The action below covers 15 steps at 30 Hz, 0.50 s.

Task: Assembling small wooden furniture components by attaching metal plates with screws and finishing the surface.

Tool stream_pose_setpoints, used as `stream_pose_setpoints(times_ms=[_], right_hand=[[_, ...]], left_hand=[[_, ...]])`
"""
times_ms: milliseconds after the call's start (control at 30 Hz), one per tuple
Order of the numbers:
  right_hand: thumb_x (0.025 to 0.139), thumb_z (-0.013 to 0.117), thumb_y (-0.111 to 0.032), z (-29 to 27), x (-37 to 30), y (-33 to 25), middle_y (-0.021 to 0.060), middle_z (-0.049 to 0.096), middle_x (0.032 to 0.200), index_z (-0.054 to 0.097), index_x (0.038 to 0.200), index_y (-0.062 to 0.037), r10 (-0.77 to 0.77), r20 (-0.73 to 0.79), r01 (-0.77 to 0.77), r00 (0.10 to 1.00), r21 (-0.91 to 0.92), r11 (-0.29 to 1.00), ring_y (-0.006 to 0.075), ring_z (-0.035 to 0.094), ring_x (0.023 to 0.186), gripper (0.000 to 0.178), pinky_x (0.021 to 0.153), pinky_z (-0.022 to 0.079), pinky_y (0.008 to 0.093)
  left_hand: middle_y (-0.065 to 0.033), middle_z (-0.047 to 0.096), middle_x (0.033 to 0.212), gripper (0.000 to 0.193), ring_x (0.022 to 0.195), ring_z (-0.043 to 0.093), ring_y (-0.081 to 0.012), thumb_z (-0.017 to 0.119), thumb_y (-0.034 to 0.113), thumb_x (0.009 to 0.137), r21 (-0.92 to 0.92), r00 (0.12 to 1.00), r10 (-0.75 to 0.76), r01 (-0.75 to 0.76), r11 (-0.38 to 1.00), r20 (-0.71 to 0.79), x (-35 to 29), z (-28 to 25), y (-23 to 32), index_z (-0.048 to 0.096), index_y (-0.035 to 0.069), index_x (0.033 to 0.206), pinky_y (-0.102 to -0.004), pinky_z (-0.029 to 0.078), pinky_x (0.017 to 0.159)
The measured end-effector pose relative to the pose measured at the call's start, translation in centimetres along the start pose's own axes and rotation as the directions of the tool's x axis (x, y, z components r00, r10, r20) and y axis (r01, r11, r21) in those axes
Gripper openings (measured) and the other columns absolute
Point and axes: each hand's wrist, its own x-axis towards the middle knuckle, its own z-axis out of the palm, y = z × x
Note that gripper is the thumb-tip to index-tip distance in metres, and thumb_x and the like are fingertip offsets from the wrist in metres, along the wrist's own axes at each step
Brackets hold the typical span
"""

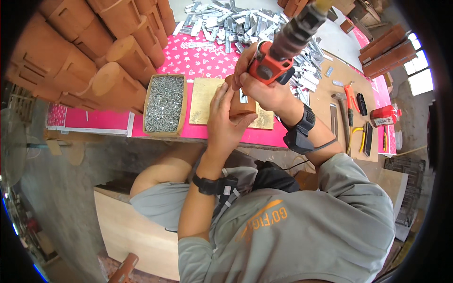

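Close between both hands (221, 113) (268, 92), a brown block (242, 107) over pale board (204, 89)

Left fingers (226, 99) hold a brown block (242, 108), right fingers (244, 60) what looks like a red drill (265, 65).

Soft, even light is brightening the pink bench (181, 61), window panes (419, 78) at upper right are glaring white, the floor (61, 198) is looking dimmer, and fisheye distortion is bending edges near the black rim.
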Motion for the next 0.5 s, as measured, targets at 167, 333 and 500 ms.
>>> stream_pose_setpoints(times_ms=[167,333,500], right_hand=[[0.089,0.059,-0.003,-0.7,1.2,-1.7,0.0094,0.068,0.094,0.060,0.104,-0.0007,0.120,0.010,-0.120,0.993,-0.050,0.992,0.0148,0.068,0.075,0.015,0.064,0.056,0.0284],[0.091,0.058,-0.008,-2.5,1.8,-3.5,0.0112,0.069,0.097,0.061,0.105,-0.0016,0.058,-0.068,-0.052,0.996,0.096,0.994,0.0162,0.067,0.071,0.016,0.058,0.054,0.0286],[0.088,0.060,-0.008,-3.7,1.0,-4.2,0.0114,0.069,0.095,0.062,0.104,-0.0015,0.024,-0.137,-0.024,0.990,0.002,1.000,0.0163,0.066,0.069,0.017,0.053,0.053,0.0291]], left_hand=[[-0.0197,0.062,0.129,0.056,0.123,0.056,-0.0372,0.079,0.026,0.087,0.371,0.990,0.040,0.013,0.929,-0.135,1.1,-5.8,0.6,0.060,0.002,0.134,-0.0462,0.045,0.106],[-0.0187,0.067,0.113,0.036,0.110,0.059,-0.0384,0.074,0.015,0.088,0.737,0.994,-0.023,0.092,0.670,-0.104,2.4,-11.6,0.0,0.069,0.000,0.120,-0.0464,0.048,0.097],[-0.0174,0.069,0.105,0.019,0.105,0.062,-0.0363,0.075,0.010,0.084,0.811,0.964,-0.267,0.167,0.561,-0.014,3.7,-12.6,-0.2,0.076,0.000,0.101,-0.0449,0.050,0.093]])
